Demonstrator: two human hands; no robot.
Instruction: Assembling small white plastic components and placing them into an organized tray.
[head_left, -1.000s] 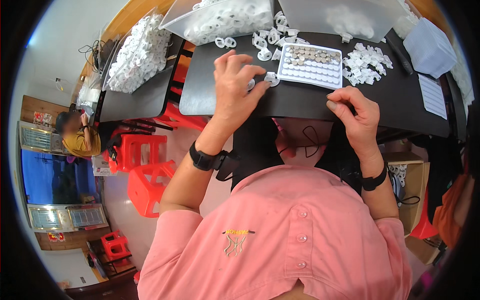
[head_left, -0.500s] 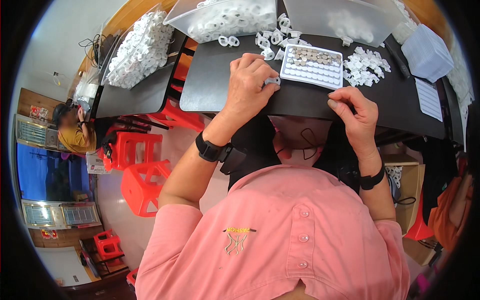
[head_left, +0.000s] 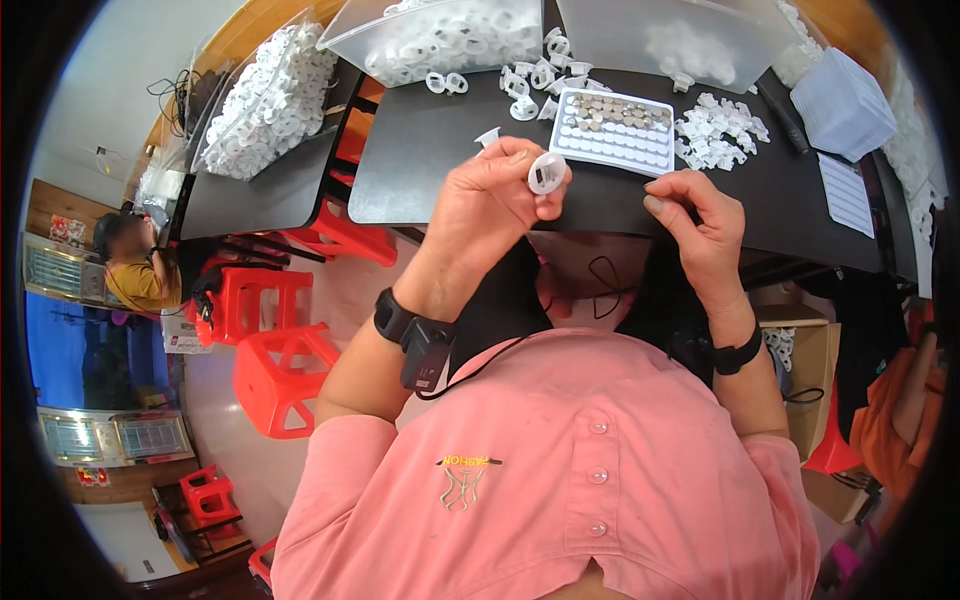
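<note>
My left hand [head_left: 490, 205] is raised over the table's front edge, turned palm up. Its thumb and fingers grip a round white plastic part [head_left: 547, 174] with a dark slot in its middle. Another white part [head_left: 488, 137] shows just behind that hand; whether it is held or lies on the table I cannot tell. My right hand [head_left: 702, 215] is at the table edge, thumb and forefinger pinched together; anything between them is too small to make out. Between and beyond the hands lies a white blister tray [head_left: 620, 152] with silvery button cells [head_left: 610, 112] in its far rows.
Small white clips [head_left: 720, 130] are heaped right of the tray, and ring-shaped white parts [head_left: 540, 75] lie behind it. Clear bins [head_left: 440, 50] line the back. Stacked trays [head_left: 843, 105] stand at right. Red stools [head_left: 285, 375] and a seated person [head_left: 145, 265] are at left.
My left hand has turned over from palm down and lifted, bringing the round part's face into view. My right hand keeps its pinch almost in place. The whole view has shifted slightly.
</note>
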